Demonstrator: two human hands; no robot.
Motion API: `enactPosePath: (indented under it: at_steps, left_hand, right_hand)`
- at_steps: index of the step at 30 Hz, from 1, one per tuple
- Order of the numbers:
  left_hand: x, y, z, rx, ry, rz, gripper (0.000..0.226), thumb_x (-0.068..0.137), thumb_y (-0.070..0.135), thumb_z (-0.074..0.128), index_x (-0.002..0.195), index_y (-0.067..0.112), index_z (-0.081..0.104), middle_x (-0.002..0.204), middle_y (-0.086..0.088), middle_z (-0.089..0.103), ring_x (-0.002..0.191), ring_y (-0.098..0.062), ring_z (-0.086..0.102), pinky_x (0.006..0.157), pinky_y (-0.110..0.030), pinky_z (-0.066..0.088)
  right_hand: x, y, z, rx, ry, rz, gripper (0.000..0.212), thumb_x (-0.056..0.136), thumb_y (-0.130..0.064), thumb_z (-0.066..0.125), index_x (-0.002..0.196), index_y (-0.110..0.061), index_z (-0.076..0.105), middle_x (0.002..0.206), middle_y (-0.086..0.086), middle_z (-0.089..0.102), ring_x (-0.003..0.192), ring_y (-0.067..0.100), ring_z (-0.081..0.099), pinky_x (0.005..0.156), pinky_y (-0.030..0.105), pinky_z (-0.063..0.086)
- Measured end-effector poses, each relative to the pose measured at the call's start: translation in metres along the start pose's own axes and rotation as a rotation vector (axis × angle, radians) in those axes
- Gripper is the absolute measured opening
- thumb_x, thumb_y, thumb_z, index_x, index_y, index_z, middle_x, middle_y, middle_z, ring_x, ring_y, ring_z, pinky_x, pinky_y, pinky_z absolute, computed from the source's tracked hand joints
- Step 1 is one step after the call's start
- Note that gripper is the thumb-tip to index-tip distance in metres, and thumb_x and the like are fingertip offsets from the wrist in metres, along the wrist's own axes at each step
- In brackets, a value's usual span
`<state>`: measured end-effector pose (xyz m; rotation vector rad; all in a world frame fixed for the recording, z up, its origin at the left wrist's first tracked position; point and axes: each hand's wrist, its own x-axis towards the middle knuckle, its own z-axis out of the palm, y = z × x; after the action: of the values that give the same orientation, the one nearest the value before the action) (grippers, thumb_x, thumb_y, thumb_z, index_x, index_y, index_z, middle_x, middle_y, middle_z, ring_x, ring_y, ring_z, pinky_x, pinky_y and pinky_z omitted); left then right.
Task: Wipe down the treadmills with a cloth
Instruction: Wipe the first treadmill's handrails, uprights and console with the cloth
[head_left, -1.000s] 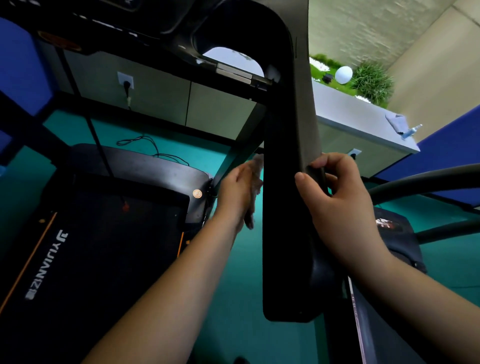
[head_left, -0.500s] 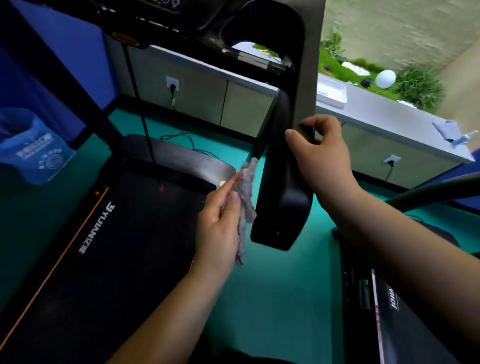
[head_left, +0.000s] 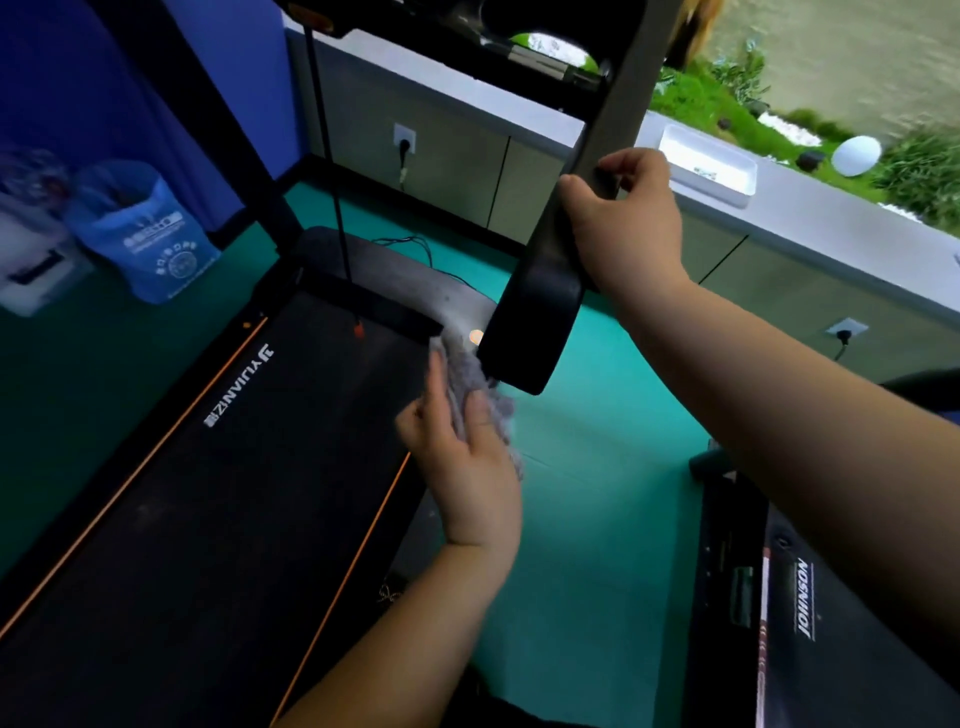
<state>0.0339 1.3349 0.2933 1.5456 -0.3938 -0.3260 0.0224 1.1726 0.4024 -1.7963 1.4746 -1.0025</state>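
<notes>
A black treadmill (head_left: 218, 493) with orange edge lines fills the lower left. Its black right handrail (head_left: 540, 312) slopes down through the middle and ends in a rounded tip. My right hand (head_left: 631, 223) grips the handrail partway up, thumb on the near side and fingers curled over the far edge. My left hand (head_left: 465, 467) holds a grey cloth (head_left: 480, 400) just below and left of the handrail's tip, over the treadmill's right side rail. The cloth's top reaches the tip. A second black treadmill (head_left: 800, 623) stands at the lower right.
A blue bag (head_left: 140, 234) stands on the teal floor (head_left: 587, 467) at the left. Grey cabinets (head_left: 457, 156) with wall sockets run along the back. A white tray (head_left: 711, 166) sits on the countertop. Plants and a white globe (head_left: 856, 155) lie beyond.
My left hand has slid down with the cloth from beside the handrail to below its tip. My right hand keeps its grip on the handrail. The camera has tilted and moved back.
</notes>
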Motion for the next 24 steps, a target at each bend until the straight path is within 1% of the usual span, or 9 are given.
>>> enactPosePath:
  at_steps: [2, 5, 8, 10, 13, 16, 18, 21, 24]
  left_hand:
    - [-0.009, 0.015, 0.0, -0.053, 0.009, 0.02, 0.049, 0.093, 0.008, 0.054, 0.14, 0.014, 0.043, 0.112, 0.015, 0.035, 0.103, 0.014, 0.046, 0.092, -0.006, 0.037]
    - [-0.009, 0.032, 0.011, -0.006, -0.025, 0.201, 0.056, 0.087, 0.004, 0.062, 0.14, 0.007, 0.043, 0.111, 0.009, 0.036, 0.104, 0.018, 0.042, 0.092, 0.0, 0.032]
    - [0.0, 0.019, 0.017, 0.047, -0.06, 0.215, 0.062, 0.086, 0.003, 0.062, 0.142, 0.01, 0.038, 0.11, -0.002, 0.036, 0.104, 0.016, 0.041, 0.095, -0.002, 0.031]
    - [0.006, 0.009, 0.009, 0.04, -0.096, 0.144, 0.056, 0.089, 0.006, 0.057, 0.141, 0.014, 0.041, 0.11, -0.003, 0.037, 0.101, 0.01, 0.046, 0.093, -0.002, 0.032]
    - [0.021, 0.005, -0.006, 0.084, -0.105, -0.116, 0.04, 0.095, 0.005, 0.048, 0.134, 0.014, 0.053, 0.11, -0.001, 0.047, 0.092, 0.003, 0.056, 0.081, 0.004, 0.033]
    - [0.052, 0.018, -0.016, 0.066, -0.102, -0.124, 0.032, 0.098, 0.011, 0.044, 0.125, 0.014, 0.061, 0.109, -0.002, 0.061, 0.099, -0.01, 0.061, 0.081, -0.006, 0.044]
    - [0.076, 0.036, -0.012, 0.024, -0.231, -0.123, 0.028, 0.1, 0.022, 0.043, 0.119, 0.017, 0.063, 0.109, -0.003, 0.063, 0.096, -0.007, 0.062, 0.082, -0.016, 0.048]
    - [0.101, 0.06, 0.004, 0.055, -0.56, -0.079, 0.025, 0.1, 0.024, 0.044, 0.111, 0.018, 0.066, 0.1, 0.005, 0.065, 0.089, -0.001, 0.061, 0.077, -0.016, 0.045]
    - [0.114, 0.059, 0.018, 0.087, -0.713, -0.195, 0.028, 0.1, 0.027, 0.045, 0.12, 0.018, 0.063, 0.103, 0.008, 0.065, 0.1, -0.007, 0.06, 0.089, -0.023, 0.045]
  right_hand:
    - [0.001, 0.001, 0.0, 0.003, -0.003, -0.011, 0.039, 0.084, -0.038, 0.064, 0.116, -0.019, 0.051, 0.118, -0.002, 0.054, 0.093, 0.006, 0.046, 0.058, -0.006, 0.03]
    - [0.003, 0.003, 0.0, -0.007, 0.005, -0.026, 0.038, 0.085, -0.038, 0.063, 0.115, -0.019, 0.05, 0.119, -0.001, 0.054, 0.092, 0.007, 0.045, 0.058, -0.008, 0.028]
    - [0.002, 0.004, 0.0, -0.01, 0.003, -0.035, 0.038, 0.085, -0.037, 0.063, 0.116, -0.018, 0.051, 0.119, 0.0, 0.054, 0.092, 0.006, 0.045, 0.057, -0.009, 0.026]
    - [0.002, 0.005, 0.0, -0.005, 0.0, -0.03, 0.038, 0.085, -0.036, 0.064, 0.116, -0.018, 0.052, 0.119, 0.0, 0.054, 0.092, 0.005, 0.045, 0.058, -0.01, 0.026]
    - [0.002, 0.005, 0.0, -0.004, 0.003, -0.022, 0.038, 0.083, -0.037, 0.065, 0.114, -0.019, 0.052, 0.12, 0.0, 0.054, 0.094, 0.005, 0.046, 0.062, -0.008, 0.027]
    - [0.002, 0.003, 0.001, -0.021, 0.013, -0.019, 0.037, 0.082, -0.036, 0.066, 0.113, -0.019, 0.053, 0.119, 0.001, 0.055, 0.095, 0.007, 0.046, 0.067, 0.005, 0.03]
    - [0.001, 0.001, 0.001, -0.024, 0.02, -0.012, 0.037, 0.081, -0.033, 0.067, 0.112, -0.018, 0.054, 0.118, 0.002, 0.054, 0.096, 0.007, 0.045, 0.075, 0.011, 0.029]
    - [0.001, -0.002, 0.002, -0.026, 0.036, -0.011, 0.036, 0.081, -0.029, 0.067, 0.111, -0.016, 0.054, 0.115, 0.002, 0.051, 0.1, 0.011, 0.045, 0.08, 0.014, 0.03]
    - [-0.001, -0.002, 0.005, -0.021, 0.063, -0.003, 0.035, 0.081, -0.028, 0.067, 0.11, -0.016, 0.053, 0.112, 0.0, 0.05, 0.099, 0.01, 0.045, 0.08, 0.013, 0.029]
